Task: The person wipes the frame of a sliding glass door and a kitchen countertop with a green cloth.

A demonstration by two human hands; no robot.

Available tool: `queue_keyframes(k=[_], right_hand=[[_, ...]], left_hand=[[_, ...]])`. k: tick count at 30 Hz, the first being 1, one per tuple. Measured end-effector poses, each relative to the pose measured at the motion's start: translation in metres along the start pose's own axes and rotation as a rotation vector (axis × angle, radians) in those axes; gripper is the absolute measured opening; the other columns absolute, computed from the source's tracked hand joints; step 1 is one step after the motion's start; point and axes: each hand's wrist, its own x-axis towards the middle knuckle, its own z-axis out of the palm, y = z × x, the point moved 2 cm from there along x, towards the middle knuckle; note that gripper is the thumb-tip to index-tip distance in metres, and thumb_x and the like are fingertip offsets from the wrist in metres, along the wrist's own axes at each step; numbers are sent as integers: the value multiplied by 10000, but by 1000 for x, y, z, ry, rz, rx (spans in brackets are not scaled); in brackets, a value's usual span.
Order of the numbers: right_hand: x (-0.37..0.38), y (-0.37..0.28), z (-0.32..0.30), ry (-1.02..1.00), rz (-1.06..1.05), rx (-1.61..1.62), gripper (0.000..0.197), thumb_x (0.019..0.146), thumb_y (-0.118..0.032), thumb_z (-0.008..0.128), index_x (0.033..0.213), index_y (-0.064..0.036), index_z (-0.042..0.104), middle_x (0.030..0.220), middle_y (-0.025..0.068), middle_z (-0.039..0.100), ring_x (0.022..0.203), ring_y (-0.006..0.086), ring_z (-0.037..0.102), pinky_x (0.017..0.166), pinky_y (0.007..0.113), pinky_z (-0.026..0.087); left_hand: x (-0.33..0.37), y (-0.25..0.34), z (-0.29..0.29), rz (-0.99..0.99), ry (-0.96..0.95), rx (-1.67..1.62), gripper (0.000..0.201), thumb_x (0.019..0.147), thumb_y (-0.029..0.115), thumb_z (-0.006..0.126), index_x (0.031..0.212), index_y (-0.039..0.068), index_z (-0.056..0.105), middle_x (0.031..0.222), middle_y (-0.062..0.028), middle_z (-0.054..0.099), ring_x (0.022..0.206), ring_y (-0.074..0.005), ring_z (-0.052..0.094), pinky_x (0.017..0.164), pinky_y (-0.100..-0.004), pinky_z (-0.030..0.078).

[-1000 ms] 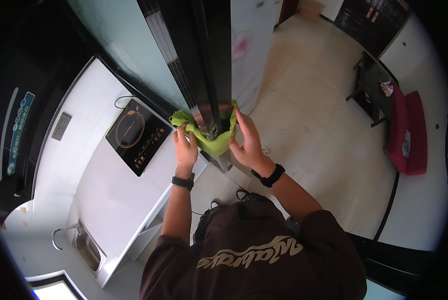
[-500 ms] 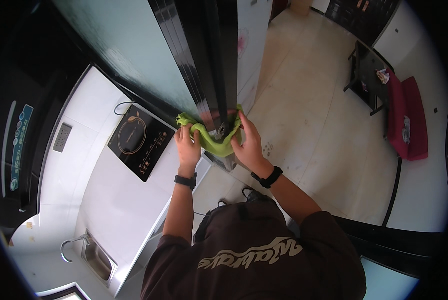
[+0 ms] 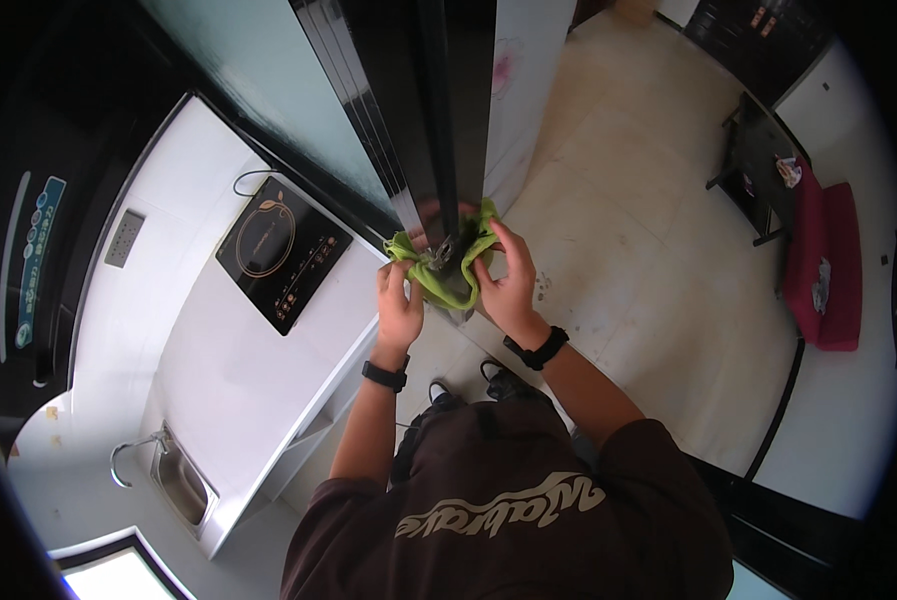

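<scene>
A green cloth point(image 3: 456, 294) is wrapped loosely around the near end of a dark glossy frame post point(image 3: 408, 100), drooping a little between my hands. My left hand point(image 3: 399, 312) pinches its left end beside the post. On the other side my right hand point(image 3: 511, 287) grips the cloth's right end, thumb and fingers closed on it. A small metal latch-like fitting point(image 3: 438, 252) shows on the post between the two hands. Both wrists wear black bands.
Left stands a white counter point(image 3: 230, 370) with a black induction cooktop point(image 3: 283, 250) and a metal sink point(image 3: 183, 480) with a tap. Frosted glass point(image 3: 268, 80) adjoins the post. Tiled floor point(image 3: 628, 230) extends right, toward a dark low table point(image 3: 763, 185) and a red sofa point(image 3: 826, 270).
The cloth is drawn closer around the post, its middle hanging less low and its ends bunched more. My hands stay on it, and the whole view has shifted slightly.
</scene>
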Motion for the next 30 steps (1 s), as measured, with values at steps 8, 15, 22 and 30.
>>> queue_keyframes(k=[8,15,22,30], right_hand=[[9,8,2,17,-13,67,515,760,73,700,1245,-21,557,1162,149,630,971,305,616,801,359,504],[24,20,-4,101,-63,128,349,805,57,693,1123,-22,573,1079,119,606,846,202,589,718,291,481],[46,27,-21,193,-68,44,223,817,29,705,977,-61,578,919,90,546,784,223,522,615,313,420],[55,30,-12,99,-103,275,235,826,84,644,1023,-9,555,968,137,589,822,262,594,733,336,486]], left_hand=[[-14,-12,-2,-190,-62,-316,210,907,6,558,1115,-2,527,941,-149,633,872,-244,611,805,-342,477],[-29,-4,-13,-241,269,-511,157,987,42,482,1135,-10,482,1055,-79,550,953,-144,508,853,-292,426],[-15,19,-25,-131,440,-274,110,963,36,536,1055,7,485,1098,-113,502,1026,-203,482,970,-326,364],[14,74,-25,18,591,-339,117,1029,50,442,1141,15,434,1124,-60,503,967,-115,491,871,-242,408]])
